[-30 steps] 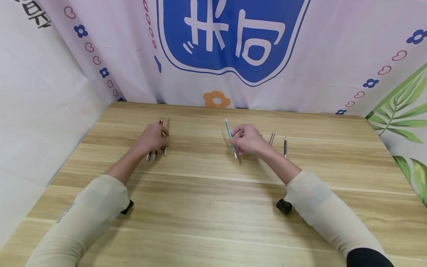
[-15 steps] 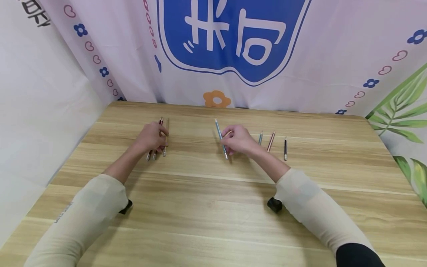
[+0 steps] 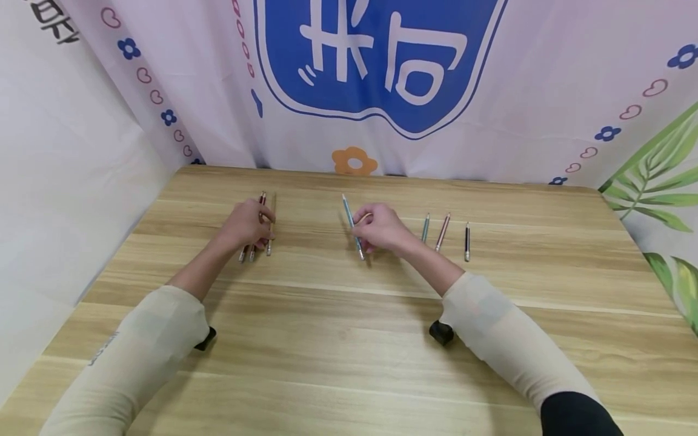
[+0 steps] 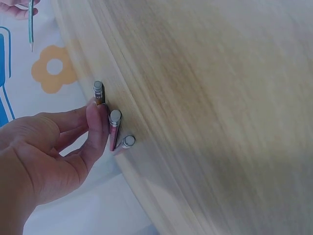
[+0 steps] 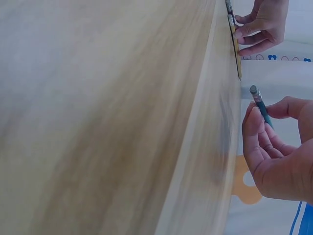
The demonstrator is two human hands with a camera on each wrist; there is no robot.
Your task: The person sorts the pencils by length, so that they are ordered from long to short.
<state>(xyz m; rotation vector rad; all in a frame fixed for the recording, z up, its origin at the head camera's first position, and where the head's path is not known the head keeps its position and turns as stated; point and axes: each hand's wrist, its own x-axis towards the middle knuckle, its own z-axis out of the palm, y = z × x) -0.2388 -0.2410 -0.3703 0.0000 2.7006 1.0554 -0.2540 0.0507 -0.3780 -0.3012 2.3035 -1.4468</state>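
My right hand (image 3: 378, 227) pinches a light blue pencil (image 3: 349, 212) between thumb and fingers, tip pointing to the back of the table. In the right wrist view the blue pencil's eraser end (image 5: 257, 95) sticks out above the fingertips. At the left, my left hand (image 3: 248, 224) holds a yellow pencil (image 3: 274, 206) at its fingertips. Two dark red pencils (image 3: 263, 198) lie close beside it, partly hidden under that hand. The left wrist view shows the yellow pencil's eraser end (image 4: 99, 90) at the fingertips and the red pencils' eraser ends (image 4: 115, 117) next to it.
On the right side of the wooden table (image 3: 327, 363) lie a teal pencil (image 3: 426, 227), a pink-red pencil (image 3: 443, 231) and a black pencil (image 3: 467, 242), spaced apart. A printed curtain (image 3: 491, 151) hangs behind the table's far edge.
My right hand has carried the blue pencil leftward, towards the left hand, uncovering the teal and pink-red pencils. The left hand has stayed almost still.
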